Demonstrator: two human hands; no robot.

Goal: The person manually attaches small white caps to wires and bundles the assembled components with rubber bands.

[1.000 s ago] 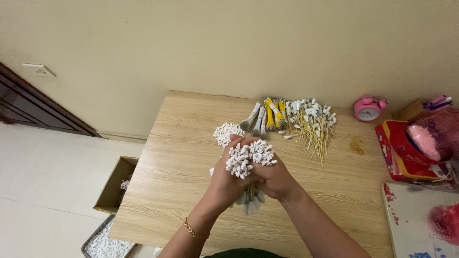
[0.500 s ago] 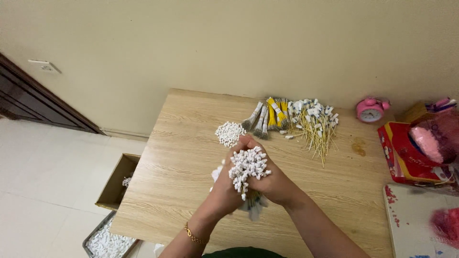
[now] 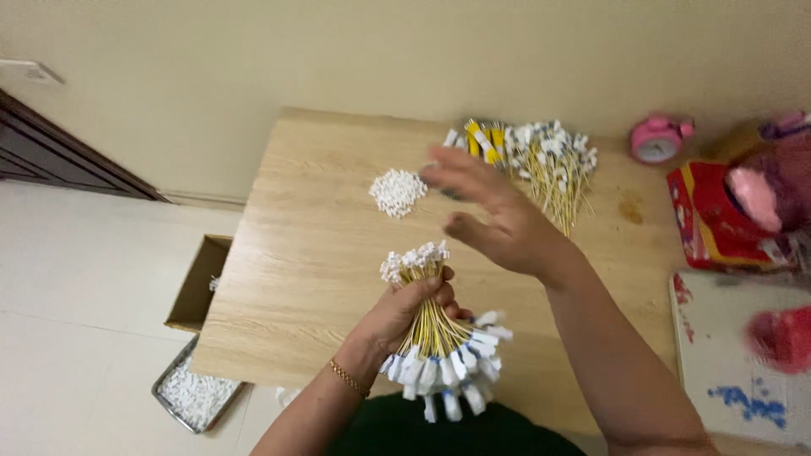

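My left hand (image 3: 404,314) clenched around bundle of thin yellow wires with white connector tips (image 3: 431,325), long axis near upright, tilted toward me, above light wooden desk (image 3: 304,253). Right hand (image 3: 498,221) released, fingers spread, blurred, farther out, nearer small white heap (image 3: 397,191).

Left hand (image 3: 405,314) grips a wire bundle (image 3: 432,325); right hand (image 3: 498,221) hovers spread above the table (image 3: 296,253).

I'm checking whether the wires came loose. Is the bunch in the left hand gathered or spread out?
Gathered. The left hand grips the yellow wire bundle around its middle; white connectors cluster at one end, tags fan at the other.
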